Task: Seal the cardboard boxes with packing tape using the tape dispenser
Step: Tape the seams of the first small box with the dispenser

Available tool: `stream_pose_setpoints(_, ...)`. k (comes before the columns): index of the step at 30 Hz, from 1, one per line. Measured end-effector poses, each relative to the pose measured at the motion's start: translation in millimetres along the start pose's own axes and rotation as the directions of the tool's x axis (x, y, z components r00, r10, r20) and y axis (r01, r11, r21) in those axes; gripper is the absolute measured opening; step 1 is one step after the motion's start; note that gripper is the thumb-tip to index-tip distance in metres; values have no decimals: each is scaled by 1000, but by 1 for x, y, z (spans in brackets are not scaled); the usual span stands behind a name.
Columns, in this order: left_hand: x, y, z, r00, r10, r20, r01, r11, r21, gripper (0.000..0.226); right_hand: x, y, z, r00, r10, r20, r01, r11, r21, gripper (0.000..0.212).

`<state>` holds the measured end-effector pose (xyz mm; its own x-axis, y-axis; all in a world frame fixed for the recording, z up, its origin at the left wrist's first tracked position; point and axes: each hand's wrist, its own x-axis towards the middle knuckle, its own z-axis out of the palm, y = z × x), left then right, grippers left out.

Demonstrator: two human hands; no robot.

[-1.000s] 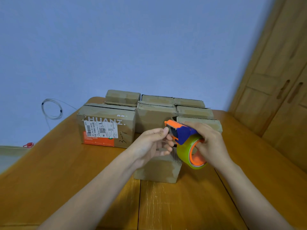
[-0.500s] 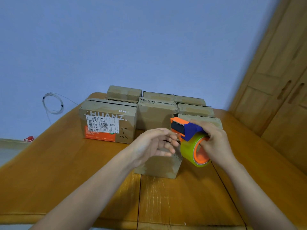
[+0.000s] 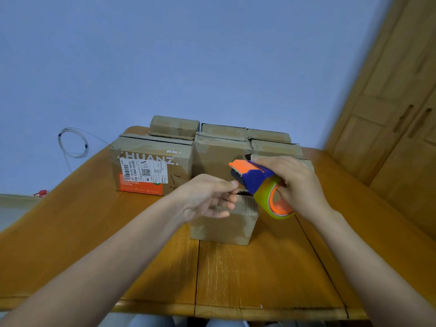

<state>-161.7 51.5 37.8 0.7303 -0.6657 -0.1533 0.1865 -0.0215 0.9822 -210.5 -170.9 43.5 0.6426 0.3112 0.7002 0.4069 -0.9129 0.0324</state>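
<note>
The right hand (image 3: pixel 299 185) held the tape dispenser (image 3: pixel 257 182) just as it had a moment before, its fingers curled around the roll, right above the small cardboard box (image 3: pixel 226 223) on the table (image 3: pixel 259 279). The left hand (image 3: pixel 207 197) stayed at the dispenser's mouth, its fingers (image 3: pixel 232 184) bent close together as if pinching the tape end, though no tape showed. Little had changed, so the box probably was not taped yet.

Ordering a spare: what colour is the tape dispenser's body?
Blue body with an orange front on the dispenser, gripped by the right hand; head view.
</note>
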Motion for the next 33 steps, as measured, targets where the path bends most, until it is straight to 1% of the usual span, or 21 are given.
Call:
stream_pose_setpoints(1, 0, 1, -1, 1000, -14, -1, 14, 1000, 17, 17, 2, 1, 0, 1000, -14, 9, 14, 1000, -7, 51)
stream_pose_setpoints(4, 2, 3, -3, 997, -77, 8, 76, 996, 54, 19, 6, 3, -2, 999, -36, 36, 37, 999, -27, 56)
stream_pose_setpoints(7, 5, 4, -4, 991, -133, 21, 131, 988, 77, 21, 9, 1, -4, 997, -70, 34, 73, 995, -73, 53)
stream_pose_setpoints(11, 12, 7, -8, 987, -160, -4, 159, 981, 111, 22, 11, 3, -3, 992, -106, 61, 113, 987, -119, 52)
stream_pose_setpoints(14, 22, 13, -19, 985, -168, -27, 170, 973, 156, 23, 8, 17, 5, 992, -92, 86, 108, 971, -213, 46)
stream_pose_setpoints(15, 26, 15, -22, 986, -162, -31, 165, 970, 177, 23, 7, 22, 9, 991, -82, 105, 103, 970, -220, 51)
stream_pose_setpoints(17, 32, 19, -28, 989, -142, -46, 149, 963, 223, 22, 5, 31, 14, 987, -56, 151, 86, 975, -205, 70)
stream_pose_setpoints(18, 34, 20, -29, 989, -135, -52, 144, 956, 254, 22, 4, 32, 16, 987, -47, 156, 77, 978, -193, 74)
stream_pose_setpoints(21, 41, 22, -33, 989, -136, -61, 149, 928, 342, 22, -1, 33, 18, 981, -53, 184, 83, 984, -159, 80)
stream_pose_setpoints(23, 39, 24, -46, 989, -115, -93, 143, 907, 395, 21, -8, 41, 14, 972, -27, 231, 75, 976, -202, 87)
stream_pose_setpoints(25, 29, 23, -72, 987, -97, -124, 142, 888, 437, 21, -25, 63, 2, 963, 26, 267, 49, 961, -271, 90)
stream_pose_setpoints(27, 15, 19, -107, 981, -106, -160, 165, 894, 417, 22, -50, 90, -15, 956, 85, 280, 15, 941, -337, 88)
stream_pose_setpoints(29, 4, 12, -130, 973, -130, -193, 199, 894, 402, 24, -69, 103, -27, 953, 125, 276, -20, 935, -353, 91)
stream_pose_setpoints(31, 3, 5, -134, 968, -134, -214, 208, 903, 377, 27, -72, 105, -27, 953, 143, 267, -41, 934, -354, 93)
stream_pose_setpoints(33, 6, -1, -131, 965, -112, -235, 190, 920, 341, 29, -70, 106, -24, 959, 120, 257, -16, 928, -373, 88)
